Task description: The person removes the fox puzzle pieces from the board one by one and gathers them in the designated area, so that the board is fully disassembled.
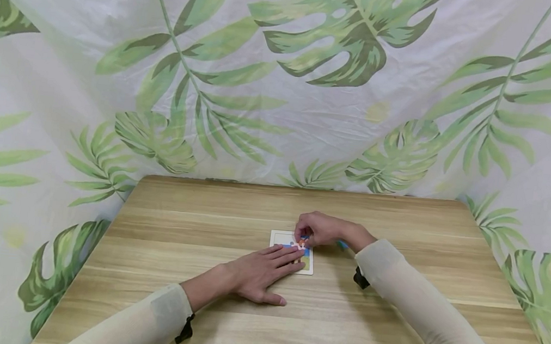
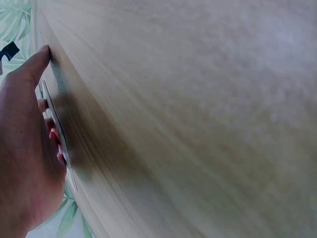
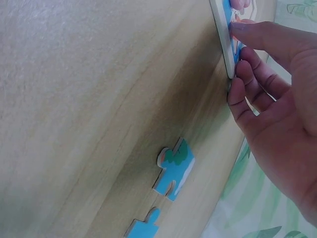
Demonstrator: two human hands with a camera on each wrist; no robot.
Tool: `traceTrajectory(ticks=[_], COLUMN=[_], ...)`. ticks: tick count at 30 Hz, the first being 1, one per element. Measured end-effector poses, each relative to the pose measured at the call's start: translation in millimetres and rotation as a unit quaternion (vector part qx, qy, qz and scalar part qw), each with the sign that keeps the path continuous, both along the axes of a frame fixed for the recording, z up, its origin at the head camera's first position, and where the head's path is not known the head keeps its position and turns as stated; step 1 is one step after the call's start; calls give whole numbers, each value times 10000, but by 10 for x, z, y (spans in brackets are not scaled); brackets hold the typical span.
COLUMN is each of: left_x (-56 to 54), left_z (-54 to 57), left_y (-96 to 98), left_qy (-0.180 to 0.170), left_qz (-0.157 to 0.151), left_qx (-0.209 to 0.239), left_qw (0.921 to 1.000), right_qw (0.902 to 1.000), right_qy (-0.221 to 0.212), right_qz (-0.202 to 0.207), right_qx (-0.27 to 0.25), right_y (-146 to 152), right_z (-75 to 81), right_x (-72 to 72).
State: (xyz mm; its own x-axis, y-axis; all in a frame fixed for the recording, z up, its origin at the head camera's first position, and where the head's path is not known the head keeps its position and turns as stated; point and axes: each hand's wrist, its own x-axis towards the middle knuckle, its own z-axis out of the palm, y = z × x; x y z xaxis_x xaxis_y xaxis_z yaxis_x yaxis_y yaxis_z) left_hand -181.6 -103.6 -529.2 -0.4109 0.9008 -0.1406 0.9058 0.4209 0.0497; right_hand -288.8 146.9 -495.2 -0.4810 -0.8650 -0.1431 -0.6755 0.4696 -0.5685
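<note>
Wood-grain counter [image 1: 178, 221] | leaf-printed white drape [image 1: 304, 125] | left grip [image 1: 263, 272] flat on white-framed jigsaw [image 1: 280, 238] | right grip [image 1: 323, 228] curled there, hold unclear

Hands: two, a left hand [image 1: 261, 274] and a right hand [image 1: 321, 229].
Sleeves [image 1: 435, 317]: two, one on each arm.
Black wrist fittings [image 1: 362, 278]: two that I can make out, one by each cuff.
Table [image 1: 177, 223]: just the one.
Puzzle board [image 1: 280, 234]: one, partly covered by fingers.
Loose puzzle pieces [image 3: 177, 168]: two on the wood by my count from beside the right wrist, the second only partly in sight.
Pieces in the board: can't say; the hands cover too much.
Leaf-print cloth [image 1: 67, 77]: one sheet or several, I can't tell.
Printed leaves [image 1: 363, 65]: well over ten.
</note>
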Motion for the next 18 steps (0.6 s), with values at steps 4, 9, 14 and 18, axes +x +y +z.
traceTrajectory(ticks=[4, 9, 14, 18], left_x=[-3, -6, 4, 9], left_z=[2, -7, -5, -8], left_y=[6, 10, 3, -5], left_qy=[2, 17, 81, 82], left_qz=[2, 8, -9, -8], left_qx=[15, 18, 56, 66], left_qw=[10000, 10000, 10000, 9999], right_qw=[10000, 10000, 9997, 9990], right_qy=[-28, -41, -40, -100], right_qz=[19, 0, -8, -101], right_qx=[-19, -78, -258, -417], right_y=[0, 3, 7, 20], right_z=[2, -5, -36, -59], right_x=[-3, 0, 0, 3])
